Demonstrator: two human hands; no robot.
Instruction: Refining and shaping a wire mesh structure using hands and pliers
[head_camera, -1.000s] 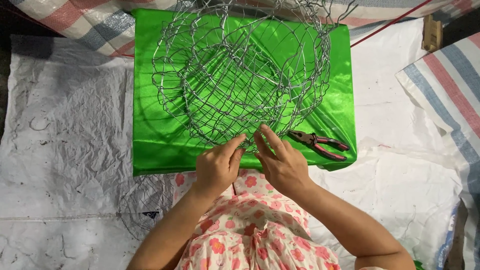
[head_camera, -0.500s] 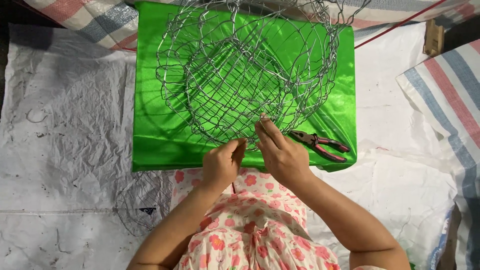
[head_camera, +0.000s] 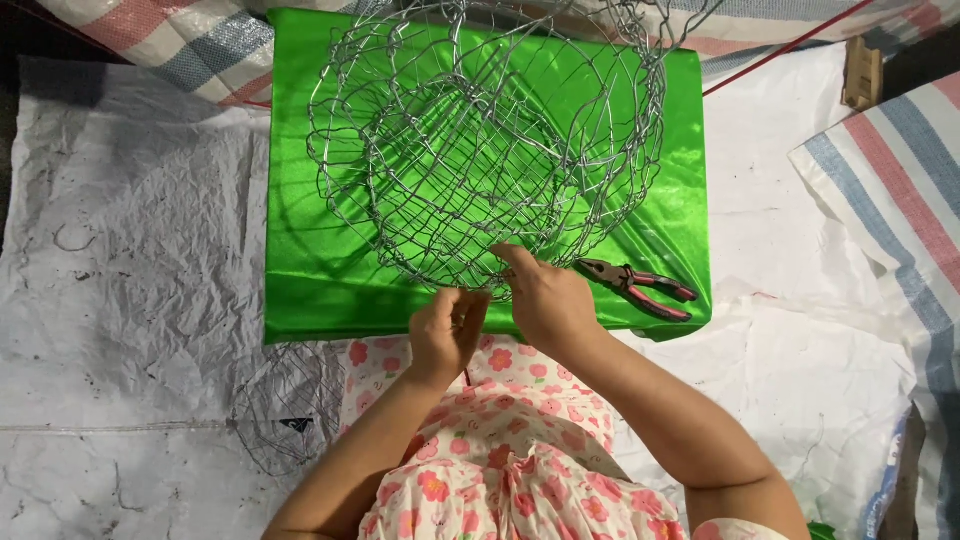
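Head view, looking straight down. A round wire mesh basket (head_camera: 480, 150) of silvery wire sits on a bright green satin cloth (head_camera: 300, 280) that covers a rectangular raised surface; the basket fills most of the cloth, and its far rim runs up to the top edge of the frame. Both hands meet at the near rim of the basket. The left hand (head_camera: 447, 330) is curled, fingers bent in toward the palm, fingertips at the lowest wires of the mesh; it looks to be pinching a strand, but the wire inside the grip is too fine to confirm. The right hand (head_camera: 545, 295) lies just beside it, touching or nearly touching it, fingers drawn together and pressed on the mesh at the same spot, forefinger extended along the rim; whether it closes round a wire cannot be told. A pair of pliers (head_camera: 640, 288) with dark red handles lies flat on the cloth, just right of the right hand, not held, jaws toward the hand. Around the cloth, a crumpled white plastic sheet (head_camera: 120, 300) covers the floor. Striped woven tarpaulin (head_camera: 890, 180) lies at the right and along the top left. A second, smaller piece of wire mesh (head_camera: 285, 405) lies on the white sheet below the cloth's near left corner. The person's lap shows a floral pink-and-white garment (head_camera: 500, 450).
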